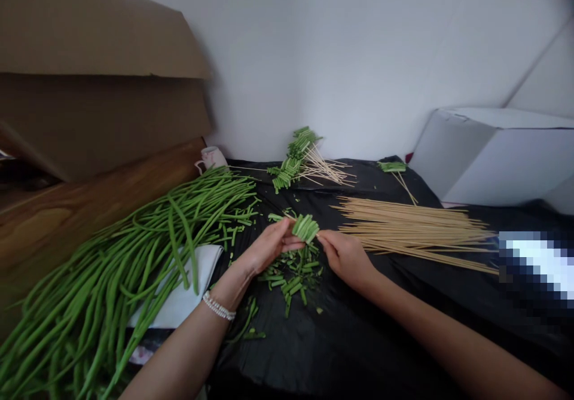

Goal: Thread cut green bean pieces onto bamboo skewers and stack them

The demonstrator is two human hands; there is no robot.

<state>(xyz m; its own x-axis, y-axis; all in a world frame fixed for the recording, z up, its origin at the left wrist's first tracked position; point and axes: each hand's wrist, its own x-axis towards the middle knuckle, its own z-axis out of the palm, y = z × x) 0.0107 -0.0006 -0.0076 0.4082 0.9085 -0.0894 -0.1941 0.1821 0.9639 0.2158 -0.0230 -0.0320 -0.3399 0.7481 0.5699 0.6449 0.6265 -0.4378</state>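
Note:
Short cut pieces of green bean sit side by side in a row on a thin wooden skewer, whose tip sticks out at the left. My left hand, with a beaded bracelet at the wrist, supports the row from the left, thumb above and fingers below. My right hand is closed round the skewer's other end, which its fingers mostly hide. Loose cut bean pieces lie scattered on the black covering beneath both hands.
Long whole green beans are heaped at the left over a white cloth. Bare skewers lie at the right. Filled skewers rest near the wall, beside a cup. A cardboard box and a white box flank the table.

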